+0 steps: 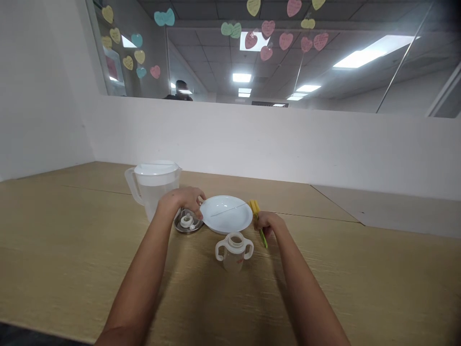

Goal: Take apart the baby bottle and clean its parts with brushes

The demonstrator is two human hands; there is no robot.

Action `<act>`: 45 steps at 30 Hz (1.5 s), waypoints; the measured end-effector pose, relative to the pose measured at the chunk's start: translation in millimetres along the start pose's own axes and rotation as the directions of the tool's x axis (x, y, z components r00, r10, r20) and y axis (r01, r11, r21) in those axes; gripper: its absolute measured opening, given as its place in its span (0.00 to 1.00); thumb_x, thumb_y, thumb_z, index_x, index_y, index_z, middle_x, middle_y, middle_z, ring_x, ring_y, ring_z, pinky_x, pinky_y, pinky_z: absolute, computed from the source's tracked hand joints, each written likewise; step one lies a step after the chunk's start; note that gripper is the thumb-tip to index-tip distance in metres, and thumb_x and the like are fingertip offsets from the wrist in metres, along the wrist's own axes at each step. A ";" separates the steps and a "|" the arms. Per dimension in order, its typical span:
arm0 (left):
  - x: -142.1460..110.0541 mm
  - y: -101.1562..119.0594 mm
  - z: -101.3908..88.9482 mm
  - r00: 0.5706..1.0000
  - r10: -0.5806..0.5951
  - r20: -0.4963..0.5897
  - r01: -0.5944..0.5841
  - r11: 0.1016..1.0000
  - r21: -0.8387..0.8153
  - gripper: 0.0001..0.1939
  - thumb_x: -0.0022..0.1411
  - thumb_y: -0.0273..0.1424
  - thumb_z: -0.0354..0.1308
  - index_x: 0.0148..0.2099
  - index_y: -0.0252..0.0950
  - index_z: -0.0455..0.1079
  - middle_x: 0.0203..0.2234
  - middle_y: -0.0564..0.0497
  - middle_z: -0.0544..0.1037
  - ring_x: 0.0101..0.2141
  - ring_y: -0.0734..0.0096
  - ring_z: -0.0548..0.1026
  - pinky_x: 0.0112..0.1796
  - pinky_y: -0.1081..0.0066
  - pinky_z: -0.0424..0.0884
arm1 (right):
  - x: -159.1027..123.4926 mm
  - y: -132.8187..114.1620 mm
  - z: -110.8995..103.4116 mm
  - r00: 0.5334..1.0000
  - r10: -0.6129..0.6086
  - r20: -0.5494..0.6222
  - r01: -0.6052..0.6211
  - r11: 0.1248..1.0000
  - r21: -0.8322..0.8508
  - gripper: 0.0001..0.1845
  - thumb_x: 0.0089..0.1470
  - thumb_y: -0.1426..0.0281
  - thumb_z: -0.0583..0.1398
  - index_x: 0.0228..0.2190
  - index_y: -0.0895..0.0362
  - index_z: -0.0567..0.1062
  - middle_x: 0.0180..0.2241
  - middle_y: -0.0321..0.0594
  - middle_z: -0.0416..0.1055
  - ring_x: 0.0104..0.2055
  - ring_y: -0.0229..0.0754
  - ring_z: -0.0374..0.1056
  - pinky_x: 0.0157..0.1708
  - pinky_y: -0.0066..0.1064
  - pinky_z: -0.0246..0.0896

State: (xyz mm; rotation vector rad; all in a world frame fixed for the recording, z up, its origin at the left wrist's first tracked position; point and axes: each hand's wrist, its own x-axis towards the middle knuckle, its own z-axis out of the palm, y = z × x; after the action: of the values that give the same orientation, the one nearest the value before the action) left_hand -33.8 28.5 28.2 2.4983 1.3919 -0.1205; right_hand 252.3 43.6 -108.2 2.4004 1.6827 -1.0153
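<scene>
My left hand [188,199] is at the left rim of a white plate [226,226], above a small metal dish [188,230]. Its fingers are bent but apart, and I see nothing between them; whether they touch the rim I cannot tell. White bottle parts, one a ring [187,221], lie in the dish. A thin stick-like piece [229,209] lies across the plate. On the right, my right hand [268,222] is closed around the green handle of a yellow sponge brush [254,207]. A clear two-handled baby bottle [234,257] stands upright and uncapped in front of the plate.
A clear plastic pitcher [153,192] with a white lid stands left of the dish, partly behind my left forearm. The wooden table [360,283] meets a white wall [230,139] at the back. Heart-shaped notes stick to the window [216,62] above.
</scene>
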 end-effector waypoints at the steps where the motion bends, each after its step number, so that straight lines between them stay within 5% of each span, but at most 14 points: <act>1: -1.1 3.4 0.3 0.998 0.049 0.025 -0.049 0.999 -0.021 0.40 0.36 0.38 0.65 0.54 0.34 0.62 0.45 0.43 0.72 0.43 0.59 0.71 0.39 0.70 0.67 | -1.5 -0.1 -1.3 1.000 0.002 0.001 -0.002 1.000 0.006 0.08 0.46 0.75 0.60 0.31 0.67 0.73 0.18 0.44 0.71 0.28 0.49 0.72 0.29 0.34 0.68; 3: -4.5 16.9 2.3 0.975 0.212 0.069 -0.207 0.975 -0.076 0.41 0.36 0.40 0.66 0.55 0.37 0.61 0.47 0.46 0.71 0.45 0.63 0.70 0.41 0.72 0.66 | -5.6 0.4 -5.2 1.000 0.003 -0.007 -0.003 1.000 0.024 0.10 0.47 0.74 0.60 0.33 0.67 0.72 0.18 0.43 0.70 0.27 0.48 0.72 0.28 0.34 0.68; 6: -7.3 47.0 10.9 0.880 0.451 0.149 -0.441 0.893 -0.095 0.40 0.36 0.37 0.66 0.54 0.41 0.62 0.49 0.51 0.70 0.47 0.65 0.67 0.42 0.75 0.64 | -13.8 3.5 -14.1 0.999 -0.004 -0.037 0.006 0.999 0.053 0.12 0.49 0.74 0.59 0.37 0.69 0.69 0.18 0.42 0.69 0.25 0.46 0.71 0.26 0.33 0.68; 9: -2.9 71.9 25.8 0.816 0.512 0.266 -0.529 0.849 -0.011 0.38 0.35 0.36 0.67 0.53 0.43 0.63 0.48 0.52 0.70 0.45 0.64 0.68 0.42 0.73 0.64 | -23.6 8.3 -23.7 0.997 -0.020 -0.074 0.026 0.997 0.078 0.12 0.50 0.74 0.58 0.37 0.69 0.67 0.17 0.42 0.69 0.22 0.44 0.70 0.24 0.32 0.67; 18: 7.8 81.3 49.4 0.899 0.381 0.217 -0.424 0.883 0.202 0.39 0.28 0.36 0.69 0.48 0.47 0.65 0.42 0.53 0.72 0.42 0.58 0.69 0.36 0.68 0.65 | -61.2 6.4 -43.9 0.985 -0.056 -0.166 0.081 0.986 0.145 0.06 0.50 0.76 0.56 0.32 0.65 0.65 0.14 0.37 0.66 0.18 0.41 0.68 0.21 0.30 0.67; 25: 9.7 84.1 51.0 0.874 0.448 0.191 -0.477 0.865 0.154 0.34 0.34 0.32 0.66 0.48 0.41 0.65 0.40 0.51 0.72 0.40 0.61 0.70 0.35 0.69 0.66 | -100.6 -2.5 -54.4 0.962 -0.079 -0.263 0.122 0.981 0.151 0.07 0.51 0.74 0.57 0.33 0.63 0.64 0.18 0.40 0.68 0.18 0.41 0.68 0.20 0.29 0.65; 28: 4.8 79.3 40.4 0.831 0.547 0.095 -0.554 0.829 0.076 0.34 0.35 0.31 0.66 0.50 0.40 0.64 0.44 0.51 0.71 0.42 0.62 0.69 0.38 0.70 0.65 | -133.4 -3.9 -59.2 0.920 -0.079 -0.383 0.136 0.983 0.126 0.07 0.52 0.71 0.56 0.33 0.61 0.64 0.20 0.41 0.69 0.18 0.39 0.67 0.19 0.27 0.62; 31: 1.1 65.2 24.6 0.824 0.553 -0.123 -0.562 0.825 -0.060 0.36 0.37 0.34 0.66 0.51 0.38 0.63 0.46 0.51 0.69 0.45 0.63 0.68 0.43 0.71 0.64 | -175.0 -7.5 -58.3 0.792 -0.178 -0.584 0.223 0.975 0.006 0.08 0.55 0.67 0.52 0.29 0.59 0.64 0.23 0.40 0.68 0.17 0.35 0.64 0.18 0.25 0.55; 34: 6.3 44.0 12.7 0.847 0.389 -0.363 -0.476 0.858 -0.191 0.32 0.40 0.34 0.64 0.51 0.36 0.64 0.46 0.50 0.69 0.45 0.62 0.68 0.44 0.69 0.64 | -210.7 -16.2 -50.6 0.619 -0.351 -0.703 0.367 0.920 -0.137 0.12 0.57 0.63 0.49 0.27 0.56 0.64 0.23 0.37 0.67 0.20 0.35 0.62 0.20 0.25 0.50; 37: 19.1 25.1 9.9 0.811 0.145 -0.567 -0.358 0.890 -0.284 0.32 0.40 0.35 0.63 0.50 0.33 0.64 0.47 0.47 0.69 0.45 0.60 0.68 0.44 0.67 0.65 | -227.8 -28.1 -41.6 0.543 -0.501 -0.674 0.495 0.839 -0.224 0.14 0.58 0.62 0.47 0.28 0.55 0.66 0.21 0.34 0.66 0.21 0.35 0.60 0.22 0.26 0.49; 41: 32.5 16.0 13.9 0.682 -0.041 -0.730 -0.270 0.914 -0.304 0.32 0.41 0.34 0.62 0.50 0.31 0.62 0.49 0.44 0.66 0.46 0.61 0.67 0.45 0.66 0.65 | -221.7 -42.6 -35.1 0.526 -0.629 -0.572 0.587 0.756 -0.291 0.16 0.58 0.63 0.46 0.31 0.55 0.71 0.24 0.34 0.68 0.25 0.36 0.62 0.25 0.26 0.50; 45: 35.6 20.7 16.7 0.634 0.008 -0.773 -0.242 0.952 -0.189 0.27 0.44 0.33 0.60 0.49 0.35 0.64 0.45 0.47 0.69 0.45 0.61 0.67 0.45 0.65 0.64 | -203.5 -50.6 -33.5 0.586 -0.661 -0.469 0.589 0.745 -0.314 0.17 0.57 0.66 0.47 0.31 0.55 0.73 0.27 0.36 0.70 0.28 0.37 0.63 0.28 0.26 0.50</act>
State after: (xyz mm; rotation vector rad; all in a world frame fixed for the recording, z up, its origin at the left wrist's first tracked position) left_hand 3.7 42.8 9.1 2.4577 1.3274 1.2354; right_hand 185.2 -90.8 41.9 2.1434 2.8339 -0.1478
